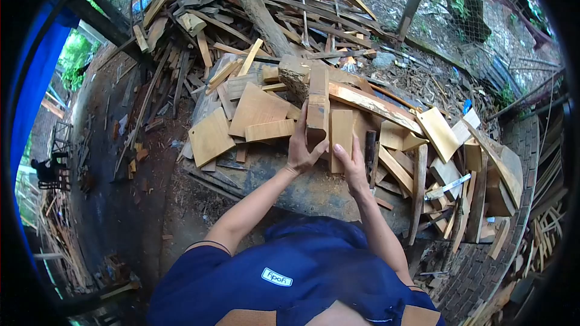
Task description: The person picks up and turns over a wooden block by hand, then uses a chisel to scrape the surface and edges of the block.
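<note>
My left hand (302, 152) is closed around the near end of a thick wooden block (318, 102) with a darker, rough face. Its fingers run up the block's left side and the thumb lies across the bottom. Just to the right, my right hand (354, 166) grips a paler, smooth wooden block (342, 136), thumb on the front and fingers along the right edge. Both blocks stand side by side, with a small gap between them. Left of my hands lie a square board (211, 136) with a small hole, a larger flat board (257, 108) and a short plank (270, 130).
A heap of scrap wood (254, 12) rises behind the worktable (284, 175). A long log (257, 9) leans over it. At the right are a pale board (438, 134), several offcuts and a white-and-blue strip (447, 186). A wire fence (483, 30) stands farther back.
</note>
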A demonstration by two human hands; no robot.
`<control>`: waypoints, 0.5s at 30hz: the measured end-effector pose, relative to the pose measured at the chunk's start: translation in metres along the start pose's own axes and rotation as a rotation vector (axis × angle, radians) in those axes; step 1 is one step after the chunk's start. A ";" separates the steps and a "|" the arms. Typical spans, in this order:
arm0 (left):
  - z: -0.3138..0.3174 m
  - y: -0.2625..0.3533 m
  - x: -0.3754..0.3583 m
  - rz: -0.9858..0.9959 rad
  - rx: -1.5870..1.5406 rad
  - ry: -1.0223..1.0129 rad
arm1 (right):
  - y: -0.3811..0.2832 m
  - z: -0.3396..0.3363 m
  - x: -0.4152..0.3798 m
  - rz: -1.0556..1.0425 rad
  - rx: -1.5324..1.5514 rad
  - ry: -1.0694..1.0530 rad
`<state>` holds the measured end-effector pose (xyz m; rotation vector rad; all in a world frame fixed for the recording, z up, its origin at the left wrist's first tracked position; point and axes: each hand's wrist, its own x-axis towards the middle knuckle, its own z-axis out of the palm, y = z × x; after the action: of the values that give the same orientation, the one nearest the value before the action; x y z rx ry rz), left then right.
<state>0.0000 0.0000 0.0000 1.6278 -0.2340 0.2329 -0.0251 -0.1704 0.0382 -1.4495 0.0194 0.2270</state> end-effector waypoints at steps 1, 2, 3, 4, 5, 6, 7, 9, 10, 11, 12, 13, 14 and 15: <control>0.002 -0.011 -0.002 0.010 0.109 0.019 | -0.010 -0.007 0.001 -0.026 -0.076 0.013; 0.006 -0.022 -0.002 0.020 0.214 0.038 | -0.016 -0.014 0.003 -0.053 -0.154 0.028; 0.003 -0.029 0.004 0.040 0.194 0.056 | -0.025 -0.010 0.011 -0.133 -0.207 0.067; 0.008 -0.034 0.008 0.103 0.205 0.135 | -0.034 -0.011 0.016 -0.185 -0.307 0.085; 0.014 -0.039 0.013 0.164 0.217 0.213 | -0.044 -0.011 0.022 -0.238 -0.406 0.102; 0.026 -0.038 0.017 0.173 0.095 0.252 | -0.060 -0.007 0.026 -0.267 -0.513 0.094; 0.032 -0.034 0.017 0.174 0.082 0.258 | -0.080 -0.001 0.030 -0.302 -0.619 0.090; 0.046 -0.027 0.016 0.248 0.386 0.341 | -0.109 0.016 0.039 -0.248 -0.864 0.089; 0.056 -0.029 0.014 0.196 0.286 0.339 | -0.120 0.024 0.045 -0.213 -1.019 0.073; 0.063 -0.033 0.015 0.197 0.268 0.332 | -0.128 0.030 0.050 -0.169 -1.169 0.057; 0.068 -0.034 0.015 0.186 0.307 0.400 | -0.133 0.033 0.054 -0.158 -1.179 0.067; 0.072 -0.034 0.011 0.169 0.346 0.466 | -0.136 0.036 0.055 -0.160 -1.274 0.026; 0.075 -0.035 0.008 0.158 0.330 0.458 | -0.138 0.039 0.054 -0.159 -1.371 -0.019; 0.078 -0.039 0.006 0.147 0.350 0.453 | -0.142 0.045 0.047 -0.145 -1.383 -0.012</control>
<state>0.0176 -0.0751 -0.0407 1.8517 0.0392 0.7787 0.0390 -0.1342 0.1757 -2.8095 -0.3082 0.1123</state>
